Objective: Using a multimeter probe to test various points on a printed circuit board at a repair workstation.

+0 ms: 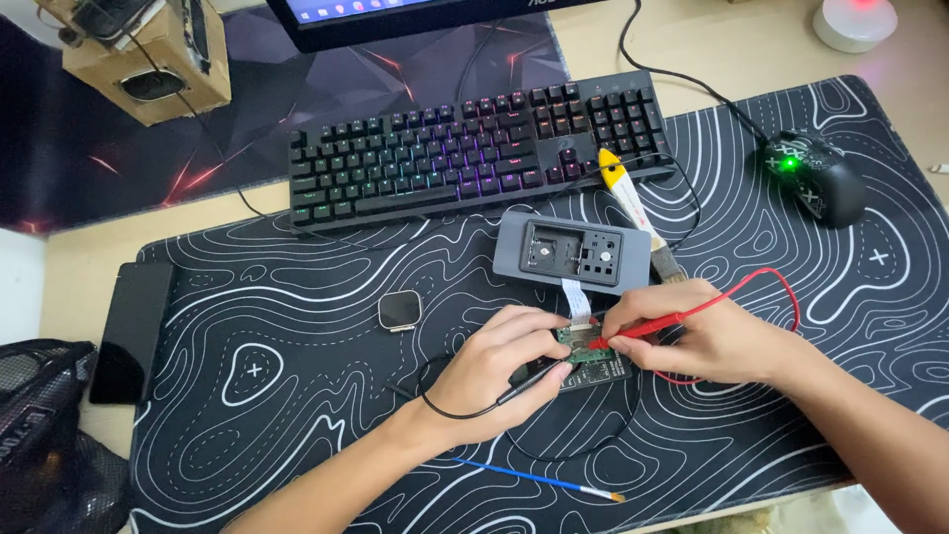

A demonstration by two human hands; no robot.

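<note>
On a black desk mat (297,415) with white contour lines, both hands meet over a small green circuit board (583,346) near the middle. The left hand (494,371) pinches a black probe (534,381) between curled fingers, tip at the board's near edge. The right hand (707,336) grips a red probe (638,328) like a pen, its tip on the board, though the exact contact point is too small to tell. A white ribbon cable (576,300) runs from the board to a grey box (573,254) just behind. A watch body (398,311) lies left, a blue brush (539,480) in front, a keyboard (474,148) and mouse (816,176) beyond.
</note>
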